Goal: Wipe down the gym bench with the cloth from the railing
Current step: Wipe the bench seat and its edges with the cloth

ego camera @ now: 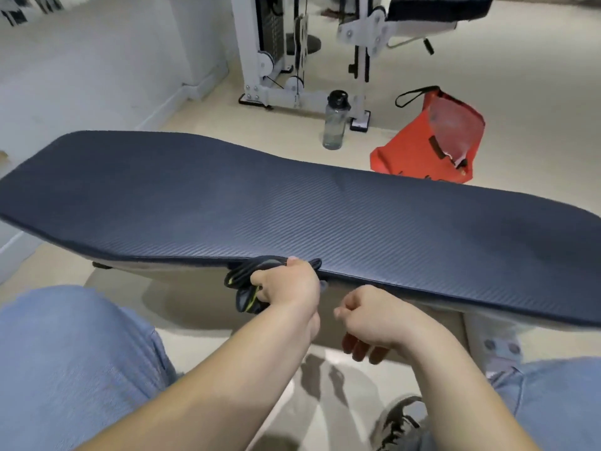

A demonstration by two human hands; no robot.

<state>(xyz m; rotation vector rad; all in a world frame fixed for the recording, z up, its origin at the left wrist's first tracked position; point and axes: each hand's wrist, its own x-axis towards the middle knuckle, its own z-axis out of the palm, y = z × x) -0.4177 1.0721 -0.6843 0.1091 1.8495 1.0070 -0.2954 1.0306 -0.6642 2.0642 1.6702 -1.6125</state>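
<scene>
The gym bench (292,206) has a long dark blue ribbed pad that runs across the view from left to right. My left hand (289,284) is at the pad's near edge, closed on a bunched dark cloth (245,284) with yellow-green trim. The cloth hangs partly below the pad's edge. My right hand (367,317) hovers just right of it, below the pad's edge, with fingers loosely curled downward and nothing in them.
Behind the bench stand a clear water bottle (335,120), a red bag (432,141) and a white weight machine (302,50). A white wall (91,66) is at the left. My knees in light jeans (65,353) flank the arms.
</scene>
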